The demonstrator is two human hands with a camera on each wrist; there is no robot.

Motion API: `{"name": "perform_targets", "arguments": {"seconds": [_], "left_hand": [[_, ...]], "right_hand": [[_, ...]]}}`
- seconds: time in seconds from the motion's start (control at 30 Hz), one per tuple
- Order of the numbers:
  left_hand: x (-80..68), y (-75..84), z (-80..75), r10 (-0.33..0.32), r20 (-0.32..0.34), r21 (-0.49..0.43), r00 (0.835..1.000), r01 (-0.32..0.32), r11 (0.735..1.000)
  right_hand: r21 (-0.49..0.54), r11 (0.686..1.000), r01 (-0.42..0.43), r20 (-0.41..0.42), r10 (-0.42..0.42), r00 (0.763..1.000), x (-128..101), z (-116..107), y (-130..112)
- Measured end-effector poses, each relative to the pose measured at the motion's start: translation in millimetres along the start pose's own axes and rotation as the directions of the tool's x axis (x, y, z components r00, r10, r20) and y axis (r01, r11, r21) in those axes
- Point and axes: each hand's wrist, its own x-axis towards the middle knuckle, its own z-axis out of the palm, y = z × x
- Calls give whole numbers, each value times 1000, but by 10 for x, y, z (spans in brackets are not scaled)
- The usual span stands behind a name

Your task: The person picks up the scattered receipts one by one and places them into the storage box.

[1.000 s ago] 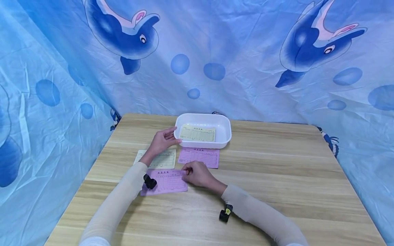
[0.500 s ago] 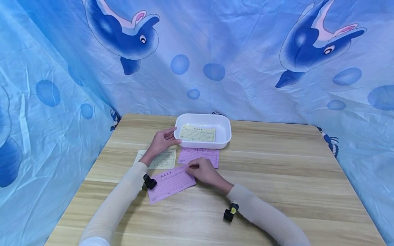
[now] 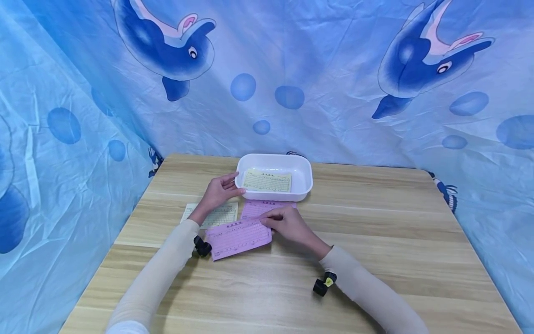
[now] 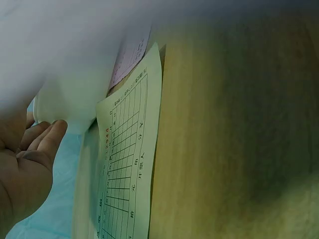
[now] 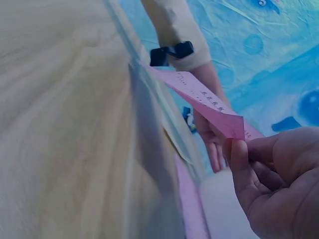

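Observation:
My right hand (image 3: 288, 226) pinches the right end of a pink printed form slip (image 3: 239, 237) between thumb and fingers. In the right wrist view the slip (image 5: 199, 97) is lifted off the table, its edge bent near the fingertips. At the left front corner of a white plastic tray (image 3: 303, 178), my left hand (image 3: 219, 192) rests with extended fingers against the side and thumb at the front rim. A pale yellow form slip (image 3: 269, 182) lies inside the tray. The left wrist view shows the fingers touching the tray wall (image 4: 70, 99).
Another yellow slip (image 3: 221, 215) lies on the wooden table (image 3: 375, 232) partly under my left wrist. A second pink slip (image 3: 252, 208) lies just in front of the tray, partly covered by my right hand and the held slip. A blue dolphin-print curtain (image 3: 333, 93) hangs behind.
My right hand has lifted the near pink slip and moved it right and toward the tray, over part of the other pink slip. The left hand stays at the tray.

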Motion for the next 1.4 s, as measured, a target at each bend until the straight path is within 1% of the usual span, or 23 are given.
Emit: {"name": "perform_targets", "arguments": {"seconds": [0.1,0.37,0.5,0.63,0.77,0.87,0.97,1.1,1.27,1.4], "left_hand": [[1,-7,-8,-1,1,-8,1000,1,1000],[17,-32,-13,10,1,-3,1000,-10,1000],[12,-14,-12,17,-5,33,1000,-17,999],[20,-15,-10,21,-4,49,1000,-21,999],[26,-20,-10,2,-17,74,1000,-1,997],[32,-27,-10,-6,-32,122,999,9,992],[38,-44,-7,15,-34,136,999,-10,991],[26,-47,-6,29,-25,108,999,-26,994],[8,-46,-16,6,-4,56,1000,-6,998],[6,-48,-22,0,14,29,1000,-1,1000]], "right_hand": [[20,1000,-6,-19,6,1000,-5,-94,-16],[27,998,-60,-116,63,991,-14,-319,-63],[3,996,-86,-162,86,983,15,-423,-99],[30,991,-130,-200,133,971,56,-537,-175],[56,987,-151,-244,160,956,107,-656,-231],[55,988,-147,-277,157,948,153,-745,-250],[45,991,-124,-308,132,942,211,-824,-247],[57,995,-83,-355,98,930,302,-910,-220],[116,991,-73,-405,114,907,438,-996,-187],[152,986,-72,-437,132,889,547,-1058,-168]]}}
